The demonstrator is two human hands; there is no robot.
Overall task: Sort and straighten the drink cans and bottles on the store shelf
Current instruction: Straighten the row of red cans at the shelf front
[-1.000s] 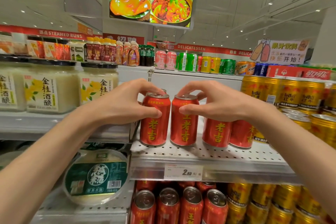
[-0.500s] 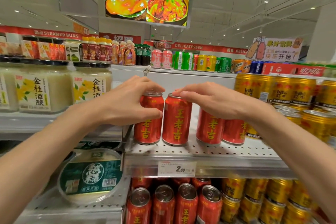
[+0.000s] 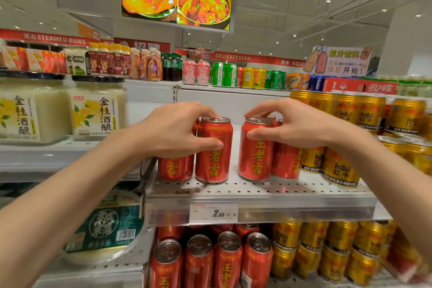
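**Two front cans now parted**

Spread apart on the perforated shelf (image 3: 257, 190), where half a second ago nearly touching. Left hand (image 3: 174, 132) wrapped around the left red herbal-tea can (image 3: 214, 154), thumb across its front, fingers over the rim. Right hand (image 3: 297, 125) pinching the right red herbal-tea can (image 3: 254, 154) likewise. Both upright, labels forward. Probably spacing the front row evenly beside the gold Red Bull cans (image 3: 339, 166).

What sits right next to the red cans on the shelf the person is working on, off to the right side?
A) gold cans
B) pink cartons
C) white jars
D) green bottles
A: gold cans stand directly to the right of the red cans on the same perforated shelf.
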